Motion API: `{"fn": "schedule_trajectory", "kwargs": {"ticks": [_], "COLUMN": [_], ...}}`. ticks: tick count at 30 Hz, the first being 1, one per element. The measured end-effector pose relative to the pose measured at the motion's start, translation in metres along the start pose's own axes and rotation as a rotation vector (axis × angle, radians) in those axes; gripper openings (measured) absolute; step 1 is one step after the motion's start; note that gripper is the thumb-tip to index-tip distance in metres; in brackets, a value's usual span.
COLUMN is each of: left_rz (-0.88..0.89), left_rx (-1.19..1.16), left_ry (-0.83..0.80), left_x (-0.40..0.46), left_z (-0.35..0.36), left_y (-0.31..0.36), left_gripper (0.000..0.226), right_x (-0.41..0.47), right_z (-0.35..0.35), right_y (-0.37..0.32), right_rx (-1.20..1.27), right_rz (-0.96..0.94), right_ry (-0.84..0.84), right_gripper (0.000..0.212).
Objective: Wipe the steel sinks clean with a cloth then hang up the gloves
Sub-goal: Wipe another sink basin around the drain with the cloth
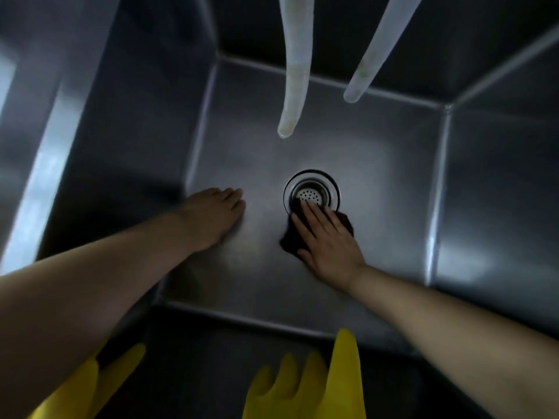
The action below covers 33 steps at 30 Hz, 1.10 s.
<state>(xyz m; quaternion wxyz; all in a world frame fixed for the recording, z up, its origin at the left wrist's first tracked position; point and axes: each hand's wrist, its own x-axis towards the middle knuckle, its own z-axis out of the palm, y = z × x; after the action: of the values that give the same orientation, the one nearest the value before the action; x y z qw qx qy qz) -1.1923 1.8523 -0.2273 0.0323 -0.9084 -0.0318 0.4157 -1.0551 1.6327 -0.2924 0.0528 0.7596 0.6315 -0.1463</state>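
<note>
The right hand (pixel 325 237) presses flat, fingers straight, on the dark cloth (pixel 348 225) at the sink (pixel 393 176) bottom, fingertips touching the drain (pixel 311 192). The left hand (pixel 211 213) rests open beside it. Yellow gloves (pixel 302 385) hang nearer, below both arms.

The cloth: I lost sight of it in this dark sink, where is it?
In the head view, the dark cloth lies on the sink floor under the flat right hand, against the drain strainer.

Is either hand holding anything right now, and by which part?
Neither has a grip. Right hand presses flat on the dark cloth by the drain; left hand rests bare on the sink floor.
</note>
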Motion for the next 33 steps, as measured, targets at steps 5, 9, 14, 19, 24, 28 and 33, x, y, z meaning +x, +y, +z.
{"fn": "schedule_trajectory", "kwargs": {"ticks": [5,9,14,19,24,28,33], "left_rz": [-0.006,-0.011,-0.041,-0.036,-0.012,-0.008,-0.007], "left_rx": [-0.028,-0.071,-0.118,-0.139,-0.166,-0.165,-0.146], "left_ry": [0.001,-0.020,-0.022,0.007,0.043,0.088,0.087], "left_x": [0.003,-0.002,-0.004,-0.001,-0.002,-0.003,-0.006], "left_z": [0.008,0.014,0.020,0.023,0.027,0.032,0.027], "left_y": [0.002,0.001,0.006,0.005,0.002,0.001,0.003], "left_gripper": [0.094,0.103,0.101,0.108,0.113,0.118,0.117], "right_x": [0.062,0.042,-0.038,-0.090,-0.051,-0.034,-0.063], "right_z": [-0.005,0.002,0.015,0.025,0.025,0.022,0.027], "right_y": [-0.035,-0.040,-0.010,0.011,-0.042,-0.065,-0.045], "right_rx": [0.001,-0.050,-0.126,-0.203,-0.123,-0.039,-0.091], "right_rz": [0.030,-0.159,-0.487,-0.573,-0.647,-0.601,-0.513], "right_ry": [0.016,-0.040,-0.099,-0.152,-0.172,-0.174,-0.264], "right_gripper": [0.070,0.069,0.069,0.064,0.062,0.060,0.062]}}
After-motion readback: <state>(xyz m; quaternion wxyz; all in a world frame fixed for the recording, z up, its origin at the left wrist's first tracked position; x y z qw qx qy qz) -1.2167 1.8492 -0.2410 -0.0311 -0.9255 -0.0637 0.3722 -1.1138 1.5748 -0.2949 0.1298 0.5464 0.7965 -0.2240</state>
